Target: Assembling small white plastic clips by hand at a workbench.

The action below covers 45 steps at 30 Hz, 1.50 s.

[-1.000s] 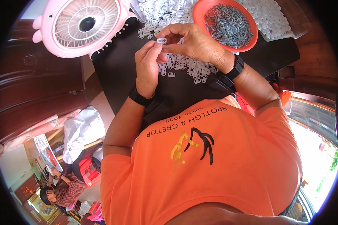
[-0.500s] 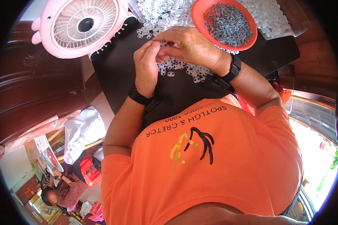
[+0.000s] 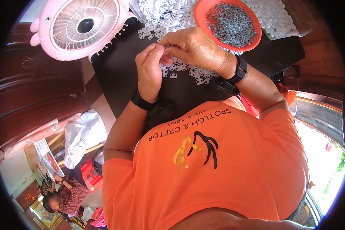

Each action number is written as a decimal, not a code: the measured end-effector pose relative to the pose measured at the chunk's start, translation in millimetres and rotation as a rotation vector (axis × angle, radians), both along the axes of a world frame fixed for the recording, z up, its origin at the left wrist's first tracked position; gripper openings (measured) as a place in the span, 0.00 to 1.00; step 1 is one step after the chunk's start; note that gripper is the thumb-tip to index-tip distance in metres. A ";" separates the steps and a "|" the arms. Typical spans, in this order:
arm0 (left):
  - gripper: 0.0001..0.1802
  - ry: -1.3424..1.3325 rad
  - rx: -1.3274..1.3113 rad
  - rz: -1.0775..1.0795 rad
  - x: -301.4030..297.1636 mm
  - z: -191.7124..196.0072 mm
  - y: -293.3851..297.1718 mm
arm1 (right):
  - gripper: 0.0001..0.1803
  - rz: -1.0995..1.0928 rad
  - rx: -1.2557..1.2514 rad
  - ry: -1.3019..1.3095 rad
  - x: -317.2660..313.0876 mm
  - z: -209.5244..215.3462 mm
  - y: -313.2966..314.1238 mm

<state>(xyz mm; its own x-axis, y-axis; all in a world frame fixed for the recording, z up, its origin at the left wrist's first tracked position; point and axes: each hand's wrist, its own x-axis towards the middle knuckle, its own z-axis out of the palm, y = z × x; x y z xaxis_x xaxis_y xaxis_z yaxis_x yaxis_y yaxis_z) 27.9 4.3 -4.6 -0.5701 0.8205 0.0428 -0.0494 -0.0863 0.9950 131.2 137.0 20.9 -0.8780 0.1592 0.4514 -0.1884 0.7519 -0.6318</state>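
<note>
My left hand (image 3: 149,71) is closed, with thumb and fingertips pressed together above the dark tabletop. My right hand (image 3: 195,48) reaches over from the other side, and its pinched fingers meet the left fingertips. Whatever lies between them is hidden or too small to make out. Under and beside the hands are scattered small white plastic pieces (image 3: 201,74) with two holes each. An orange-red plate (image 3: 201,23) heaped with small grey metal pins (image 3: 232,25) stands just beyond my right hand.
A larger pile of white pieces (image 3: 166,13) lies at the back. A clear tray of white parts (image 3: 270,19) stands at the far right. The pink fan (image 3: 46,42) occupies the back left of the black table (image 3: 115,82). Another person (image 3: 71,197) is at lower left.
My right fingers have drawn in against the left fingertips, and the right index finger is more bent. My left hand stays nearly in place. The whole view has shifted slightly.
</note>
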 end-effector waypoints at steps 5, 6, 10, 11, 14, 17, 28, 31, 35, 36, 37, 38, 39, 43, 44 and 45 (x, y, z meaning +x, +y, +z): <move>0.16 -0.013 0.043 0.040 3.7 3.7 0.2 | 0.09 0.006 -0.034 0.022 -0.6 0.1 -0.5; 0.16 -0.009 0.042 0.048 3.5 3.0 0.4 | 0.09 0.007 -0.042 0.037 -1.0 -1.2 -0.7; 0.15 0.029 -0.012 0.025 -2.3 3.3 -2.8 | 0.10 0.018 -0.058 0.057 -2.5 0.0 0.6; 0.15 0.029 0.001 0.018 -5.0 2.1 -3.7 | 0.11 0.016 -0.031 0.093 -1.9 -0.1 2.5; 0.14 0.102 0.017 0.085 -7.4 4.8 -2.6 | 0.13 -0.097 0.035 0.196 0.8 3.3 6.9; 0.14 0.103 0.016 0.116 -13.1 4.3 -0.9 | 0.14 -0.158 0.044 0.241 5.9 14.5 12.3; 0.09 0.127 0.043 0.208 -32.3 -0.3 0.4 | 0.17 -0.752 0.141 0.526 61.1 130.7 96.6; 0.10 0.155 0.009 0.179 -35.3 -2.3 -0.2 | 0.23 -1.151 0.736 0.410 73.4 118.0 168.0; 0.11 0.167 0.011 0.183 -33.3 0.7 -1.6 | 0.14 -0.917 0.660 0.451 61.7 97.4 139.8; 0.11 0.169 0.021 0.185 -35.3 -2.4 -2.0 | 0.11 -0.728 0.450 0.381 53.8 97.0 113.3; 0.11 0.165 0.015 0.189 -36.0 -4.3 -2.4 | 0.08 -0.615 0.302 0.322 45.1 87.9 89.2; 0.11 0.159 0.011 0.188 -36.2 -4.9 -2.1 | 0.06 -0.508 0.156 0.261 38.0 75.3 65.0; 0.12 0.158 0.007 0.187 -37.2 -5.4 -0.9 | 0.07 -0.367 0.084 0.126 33.3 66.4 45.8; 0.11 0.109 -0.014 0.211 -38.6 -7.5 -2.1 | 0.05 0.088 0.251 -0.030 22.1 24.3 -12.6; 0.11 0.109 0.019 0.216 -38.0 -6.9 -2.1 | 0.05 0.141 0.301 -0.063 21.6 17.1 -20.4; 0.11 0.110 0.057 0.215 -37.4 -6.0 -0.3 | 0.05 0.188 0.358 -0.146 20.1 12.8 -22.1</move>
<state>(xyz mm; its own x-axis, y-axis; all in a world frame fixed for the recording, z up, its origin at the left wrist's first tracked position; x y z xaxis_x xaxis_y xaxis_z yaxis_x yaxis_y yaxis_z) -9.5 4.0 -10.7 -0.7209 0.6750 0.1573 0.0850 -0.1392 0.9866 151.2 114.9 33.7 -0.9355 -0.1538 0.3182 -0.2711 0.8898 -0.3671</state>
